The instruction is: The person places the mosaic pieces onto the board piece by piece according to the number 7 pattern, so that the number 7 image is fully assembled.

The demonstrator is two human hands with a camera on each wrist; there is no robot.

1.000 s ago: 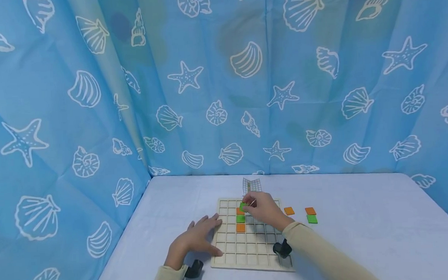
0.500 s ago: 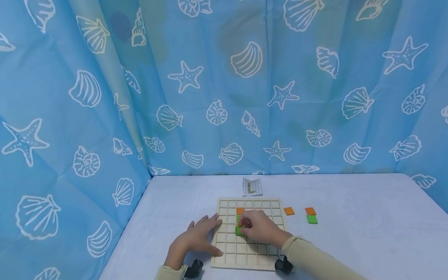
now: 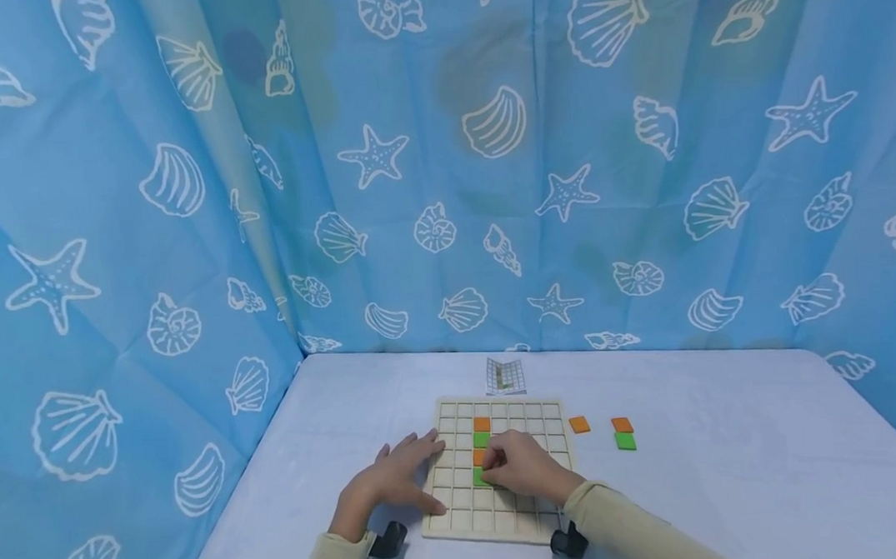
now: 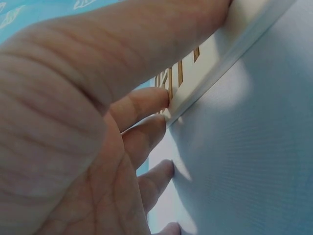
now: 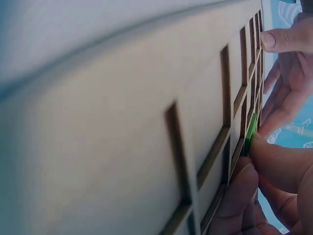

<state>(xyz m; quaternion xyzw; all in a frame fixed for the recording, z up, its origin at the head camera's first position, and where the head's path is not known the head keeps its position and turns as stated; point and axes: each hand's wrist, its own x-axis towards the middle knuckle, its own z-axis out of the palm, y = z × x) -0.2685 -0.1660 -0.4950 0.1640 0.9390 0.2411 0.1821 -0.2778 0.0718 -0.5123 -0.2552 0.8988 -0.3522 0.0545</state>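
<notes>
A pale wooden grid board (image 3: 459, 523) lies on the white table. My right hand (image 3: 530, 468) pinches a green square tile (image 3: 479, 478) at a cell in the third column, thumb on its edge in the right wrist view. Above that tile, in the same column, are an orange tile (image 3: 478, 457), a green tile (image 3: 482, 439) and another orange tile (image 3: 482, 424). My left hand (image 3: 397, 479) rests at the board's left edge, fingers spread and fairly straight; in the left wrist view its fingertips (image 4: 159, 98) touch the rim.
Right of the board lie an orange tile (image 3: 579, 425), a second loose orange tile (image 3: 622, 424) and a green tile (image 3: 625, 441). A folded card with a printed grid (image 3: 506, 378) stands behind the board. A blue shell-patterned curtain (image 3: 427, 147) borders the table.
My right hand has brought the green tile from the column's top end toward me, down to the cell below the lower orange tile. The left hand has stayed put.
</notes>
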